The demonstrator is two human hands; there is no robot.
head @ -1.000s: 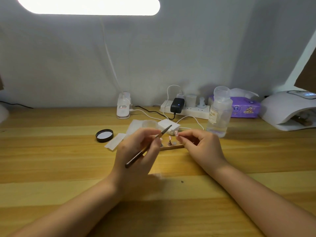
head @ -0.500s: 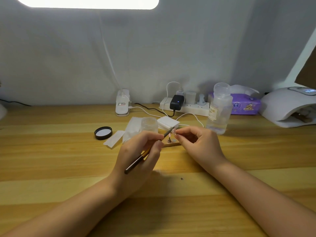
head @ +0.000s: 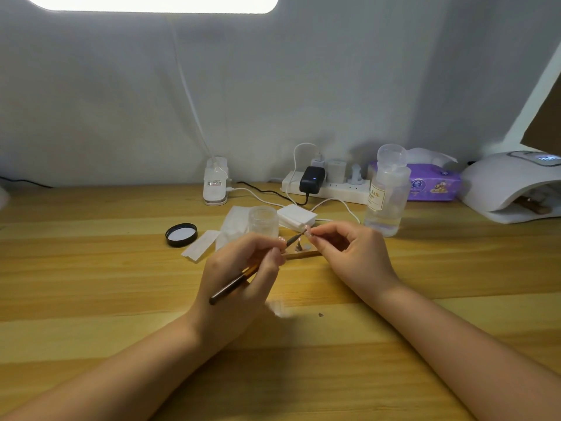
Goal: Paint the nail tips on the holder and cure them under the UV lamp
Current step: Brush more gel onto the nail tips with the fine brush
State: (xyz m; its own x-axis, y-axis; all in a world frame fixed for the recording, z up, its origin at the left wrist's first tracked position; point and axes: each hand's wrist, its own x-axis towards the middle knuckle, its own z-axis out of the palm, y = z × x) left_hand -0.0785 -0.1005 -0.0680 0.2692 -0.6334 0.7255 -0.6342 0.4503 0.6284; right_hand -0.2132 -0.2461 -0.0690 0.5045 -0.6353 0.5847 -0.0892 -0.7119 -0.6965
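My left hand (head: 243, 268) grips a thin brown nail brush (head: 243, 278), its bristle end pointing up and right. My right hand (head: 352, 253) pinches a small pink nail tip (head: 308, 230) just above the wooden holder (head: 303, 254), which lies on the desk between my hands with one small stand still on it. The brush tip touches the nail tip. A small clear jar (head: 263, 221) stands open just behind my left hand. The white UV lamp (head: 513, 183) sits at the far right of the desk.
The jar's black lid (head: 181, 234) and white wipes (head: 230, 229) lie left of the jar. A clear liquid bottle (head: 387, 192), a purple tissue pack (head: 434, 185), a power strip (head: 328, 185) with cables and a lamp base (head: 215, 185) line the back.
The brush tip has moved up to the nail tip that my right hand holds. The view has shifted slightly, and the jar now shows behind my left hand.
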